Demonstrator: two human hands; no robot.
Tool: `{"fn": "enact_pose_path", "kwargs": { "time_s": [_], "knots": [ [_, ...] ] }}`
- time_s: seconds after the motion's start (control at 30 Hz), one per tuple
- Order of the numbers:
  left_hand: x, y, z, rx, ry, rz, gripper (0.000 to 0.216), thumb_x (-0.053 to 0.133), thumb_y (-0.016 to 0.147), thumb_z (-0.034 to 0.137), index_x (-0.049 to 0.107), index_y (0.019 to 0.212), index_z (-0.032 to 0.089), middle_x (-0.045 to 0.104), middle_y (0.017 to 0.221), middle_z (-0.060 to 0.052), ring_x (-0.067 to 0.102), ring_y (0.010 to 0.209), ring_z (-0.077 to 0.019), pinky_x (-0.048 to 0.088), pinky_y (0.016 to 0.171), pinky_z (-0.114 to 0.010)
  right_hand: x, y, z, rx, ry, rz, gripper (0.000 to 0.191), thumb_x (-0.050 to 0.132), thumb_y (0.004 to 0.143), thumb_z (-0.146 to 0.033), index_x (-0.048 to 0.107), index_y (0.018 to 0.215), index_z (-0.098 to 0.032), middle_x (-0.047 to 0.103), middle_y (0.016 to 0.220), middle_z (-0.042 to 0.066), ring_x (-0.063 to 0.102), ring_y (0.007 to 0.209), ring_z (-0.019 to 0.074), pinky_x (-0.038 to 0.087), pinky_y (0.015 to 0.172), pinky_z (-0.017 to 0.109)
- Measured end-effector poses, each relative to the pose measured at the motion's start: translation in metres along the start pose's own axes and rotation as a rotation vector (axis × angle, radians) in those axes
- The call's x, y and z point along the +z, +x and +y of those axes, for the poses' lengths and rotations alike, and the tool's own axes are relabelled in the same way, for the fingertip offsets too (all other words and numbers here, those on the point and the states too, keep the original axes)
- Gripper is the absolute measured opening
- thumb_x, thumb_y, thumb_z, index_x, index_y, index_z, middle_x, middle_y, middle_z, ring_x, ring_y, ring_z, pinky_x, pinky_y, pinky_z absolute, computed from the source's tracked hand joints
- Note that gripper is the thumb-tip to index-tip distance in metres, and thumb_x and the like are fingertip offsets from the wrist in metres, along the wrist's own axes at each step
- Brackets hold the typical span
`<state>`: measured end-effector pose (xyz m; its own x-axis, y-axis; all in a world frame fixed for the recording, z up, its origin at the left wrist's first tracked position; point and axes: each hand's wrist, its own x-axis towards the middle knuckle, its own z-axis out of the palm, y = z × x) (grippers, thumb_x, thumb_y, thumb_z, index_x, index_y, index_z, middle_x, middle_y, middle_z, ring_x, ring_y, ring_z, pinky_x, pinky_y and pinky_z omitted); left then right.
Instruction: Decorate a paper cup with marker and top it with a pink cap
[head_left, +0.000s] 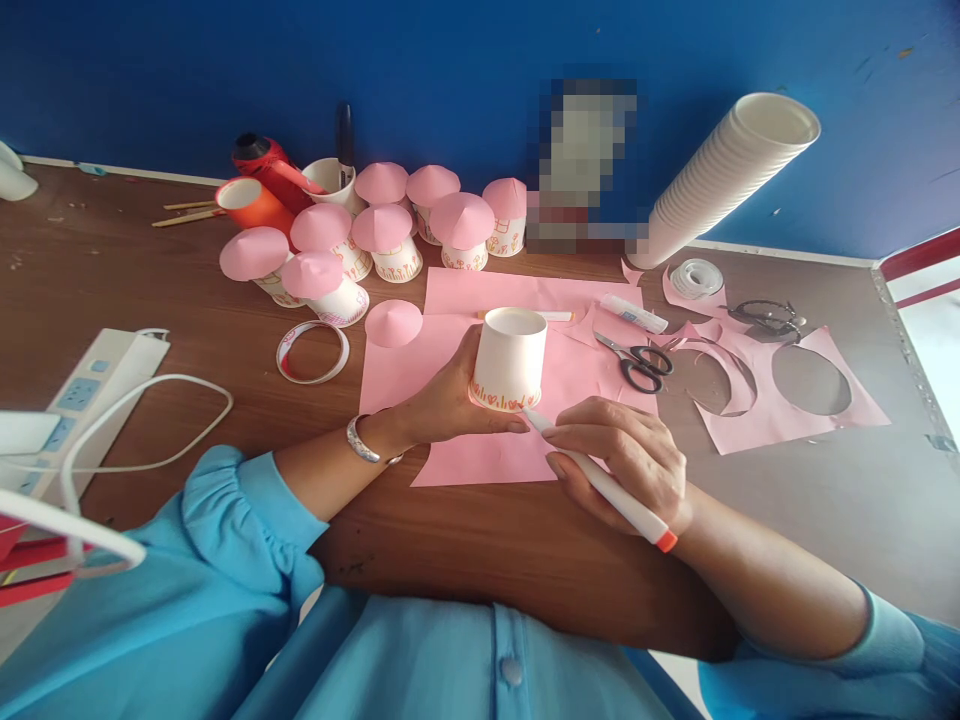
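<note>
My left hand (459, 392) is wrapped round a white paper cup (511, 350), held upside down above pink paper. Small red and orange flowers and grass strokes run along the cup's rim at the bottom. In my right hand (626, 455) is a white marker (611, 490) with an orange-red end, gripped like a pen. Its tip meets the cup near the rim. A pink paper sheet (465, 463) lies beneath both hands. Black-handled scissors (641, 365) rest on the paper to the right of the cup. A loose pink paper cone (394, 324) sits at the sheet's left.
Several decorated cups with pink cone roofs (382, 228) stand at the back left. A tall stack of paper cups (727, 175) leans against the blue wall. Cut pink scraps (862, 400), clear tape (697, 279), a white ring (313, 352) and a power strip (94, 385) lie around.
</note>
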<state>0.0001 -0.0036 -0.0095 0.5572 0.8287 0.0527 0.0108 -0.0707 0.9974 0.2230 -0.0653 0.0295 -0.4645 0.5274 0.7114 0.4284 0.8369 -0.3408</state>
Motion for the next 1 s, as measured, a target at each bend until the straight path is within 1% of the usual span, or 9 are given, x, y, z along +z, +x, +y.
{"fn": "enact_pose_path", "kwargs": {
  "time_s": [0.13,0.27,0.43,0.57,0.77,0.9,1.0],
  "knots": [
    [-0.0003,-0.0007,0.0010,-0.023,0.006,-0.007,0.085,0.096,0.067,0.048,0.042,0.129,0.025,0.056,0.130,-0.013,0.062,0.117,-0.0327,0.058,0.089,-0.045,-0.0002,-0.0006,-0.0002,0.008,0.006,-0.016,0.016,0.065,0.094,-0.009,0.062,0.107,-0.016,0.069,0.080,0.005,0.068,0.067,0.0170,0.060,0.058,0.029],
    [0.0001,-0.0013,0.0034,-0.060,-0.007,0.003,0.084,0.095,0.068,0.048,0.042,0.128,0.026,0.058,0.126,-0.011,0.063,0.116,-0.0327,0.057,0.089,-0.047,0.0006,-0.0007,-0.0005,0.025,0.020,-0.019,0.017,0.065,0.092,-0.007,0.062,0.106,-0.017,0.068,0.078,0.004,0.069,0.066,0.0173,0.058,0.057,0.028],
    [0.0002,-0.0006,0.0027,-0.049,-0.044,-0.012,0.084,0.097,0.065,0.045,0.043,0.126,0.025,0.059,0.123,-0.010,0.065,0.110,-0.0311,0.058,0.085,-0.045,-0.0004,0.0011,-0.0020,0.064,0.033,-0.017,0.014,0.062,0.094,-0.009,0.061,0.104,-0.019,0.069,0.077,0.003,0.069,0.066,0.0160,0.059,0.057,0.027],
    [0.0002,-0.0007,0.0030,-0.067,-0.086,-0.025,0.083,0.096,0.068,0.044,0.042,0.127,0.025,0.060,0.122,-0.010,0.066,0.104,-0.0284,0.058,0.082,-0.042,-0.0035,0.0024,-0.0018,0.029,0.052,0.010,0.015,0.060,0.093,-0.007,0.061,0.104,-0.017,0.069,0.076,0.003,0.069,0.066,0.0162,0.060,0.056,0.028],
    [-0.0005,-0.0016,0.0047,-0.072,-0.124,-0.024,0.084,0.095,0.071,0.047,0.044,0.133,0.024,0.062,0.124,-0.011,0.065,0.109,-0.0292,0.057,0.088,-0.043,-0.0051,0.0032,-0.0002,0.040,-0.003,0.022,0.016,0.060,0.094,-0.008,0.062,0.105,-0.019,0.070,0.076,0.003,0.070,0.065,0.0160,0.059,0.054,0.028],
    [-0.0009,-0.0013,0.0067,-0.068,-0.086,-0.018,0.086,0.095,0.070,0.049,0.045,0.136,0.024,0.062,0.123,-0.011,0.064,0.109,-0.0291,0.057,0.087,-0.042,-0.0037,0.0037,-0.0001,0.028,-0.019,0.024,0.012,0.060,0.095,-0.010,0.062,0.104,-0.017,0.070,0.076,0.004,0.070,0.066,0.0159,0.060,0.055,0.028],
    [-0.0011,-0.0007,0.0080,-0.063,-0.057,-0.010,0.087,0.095,0.069,0.051,0.046,0.136,0.024,0.060,0.128,-0.013,0.062,0.112,-0.0302,0.056,0.089,-0.043,-0.0030,0.0041,0.0000,0.034,-0.016,0.026,0.011,0.060,0.096,-0.010,0.062,0.104,-0.017,0.070,0.076,0.004,0.070,0.067,0.0157,0.061,0.056,0.028]
  ]
}}
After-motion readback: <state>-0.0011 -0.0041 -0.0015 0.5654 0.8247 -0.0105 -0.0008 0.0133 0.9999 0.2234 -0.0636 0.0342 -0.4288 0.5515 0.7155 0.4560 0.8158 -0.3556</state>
